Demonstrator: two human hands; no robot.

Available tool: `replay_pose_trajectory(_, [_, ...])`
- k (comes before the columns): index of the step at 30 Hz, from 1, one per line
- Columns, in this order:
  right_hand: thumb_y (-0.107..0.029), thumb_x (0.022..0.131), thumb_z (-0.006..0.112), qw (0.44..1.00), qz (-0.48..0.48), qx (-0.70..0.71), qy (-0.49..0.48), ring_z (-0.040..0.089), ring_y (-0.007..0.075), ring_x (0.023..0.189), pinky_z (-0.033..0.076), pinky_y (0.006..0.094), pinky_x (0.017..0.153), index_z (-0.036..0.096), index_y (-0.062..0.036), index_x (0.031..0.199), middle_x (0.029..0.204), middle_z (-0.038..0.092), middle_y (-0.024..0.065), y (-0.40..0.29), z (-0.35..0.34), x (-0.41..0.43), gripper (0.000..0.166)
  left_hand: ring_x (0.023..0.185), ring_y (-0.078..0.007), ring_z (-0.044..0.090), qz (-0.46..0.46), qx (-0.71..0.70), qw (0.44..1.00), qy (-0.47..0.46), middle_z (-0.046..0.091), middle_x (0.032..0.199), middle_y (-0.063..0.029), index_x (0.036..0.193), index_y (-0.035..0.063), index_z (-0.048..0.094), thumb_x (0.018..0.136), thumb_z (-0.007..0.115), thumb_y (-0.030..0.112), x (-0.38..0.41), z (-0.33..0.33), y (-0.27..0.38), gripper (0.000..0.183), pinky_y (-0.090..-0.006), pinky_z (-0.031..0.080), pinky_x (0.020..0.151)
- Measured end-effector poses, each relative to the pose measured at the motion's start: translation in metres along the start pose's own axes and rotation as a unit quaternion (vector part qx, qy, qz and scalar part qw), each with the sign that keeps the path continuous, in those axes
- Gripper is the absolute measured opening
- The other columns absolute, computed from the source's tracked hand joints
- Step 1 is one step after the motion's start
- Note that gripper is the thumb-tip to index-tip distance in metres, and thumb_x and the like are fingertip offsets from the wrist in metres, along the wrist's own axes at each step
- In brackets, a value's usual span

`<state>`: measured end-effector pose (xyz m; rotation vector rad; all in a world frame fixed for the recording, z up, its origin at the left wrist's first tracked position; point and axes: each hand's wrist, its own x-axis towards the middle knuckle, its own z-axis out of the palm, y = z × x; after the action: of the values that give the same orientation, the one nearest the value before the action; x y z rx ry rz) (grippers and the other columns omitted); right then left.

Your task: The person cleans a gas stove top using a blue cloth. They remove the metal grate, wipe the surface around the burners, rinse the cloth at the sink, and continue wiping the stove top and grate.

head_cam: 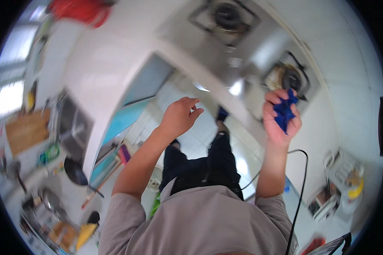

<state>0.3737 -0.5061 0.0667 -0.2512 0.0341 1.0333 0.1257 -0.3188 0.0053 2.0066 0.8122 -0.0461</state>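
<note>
My right hand [269,122] is shut on a crumpled dark blue cloth [284,113]. It is raised in front of the right burner [290,78] of a steel gas hob [242,63]. My left hand [181,116] hangs over the floor near the counter's front edge, with its fingers loosely curled. A small gap shows between its thumb and fingertips, and nothing is held there. Farther back on the hob sits a second burner [228,16] with a square pan support.
To the left are a steel sink [73,124], a chopping board [28,132] and a dark pan [75,172]. A red object [81,11] lies on the white counter [105,51]. A black cable [303,185] runs past my right arm. Baskets [344,169] stand at right.
</note>
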Motion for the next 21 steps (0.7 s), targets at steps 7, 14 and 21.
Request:
replay_pose_trajectory(7, [-0.008,0.092,0.071,0.976,0.213,-0.008,-0.053,0.053,0.0260,0.109,0.045,0.0352,0.079,0.064,-0.0122,0.126,0.117,0.059,0.0095,0.340,0.072,0.011,0.036,0.115,-0.0400,0.064,-0.153,0.147,0.952,0.220,0.069,0.120,-0.0186,0.134,0.0002,0.064,0.088,0.080,0.026,-0.266,-0.158,-0.233,0.055,-0.0472,0.054,0.095])
replay_pose_trajectory(14, [-0.014,0.106,0.057,0.897,0.296,-0.294,-0.147,0.069,0.0177,0.096,0.055,0.0302,0.085,0.068,0.0033,0.125,0.112,0.071,0.0101,0.668,0.185,-0.012,0.028,0.116,-0.0373,0.065,-0.290,0.138,0.889,0.327,0.070,0.123,-0.0164,0.136,0.0019,0.064,0.092,0.078,0.031,-0.433,-0.259,-0.324,0.054,-0.0466,0.052,0.101])
replay_pose_trajectory(21, [-0.020,0.102,0.061,0.695,0.022,-0.622,-0.360,0.066,0.0265,0.118,0.049,0.0357,0.104,0.076,-0.0074,0.125,0.126,0.072,0.0141,0.867,0.145,0.000,0.030,0.117,-0.0391,0.064,-0.350,0.086,0.844,0.398,0.069,0.124,-0.0178,0.135,0.0020,0.064,0.089,0.079,0.030,-0.498,-0.267,-0.383,0.055,-0.0490,0.049,0.103])
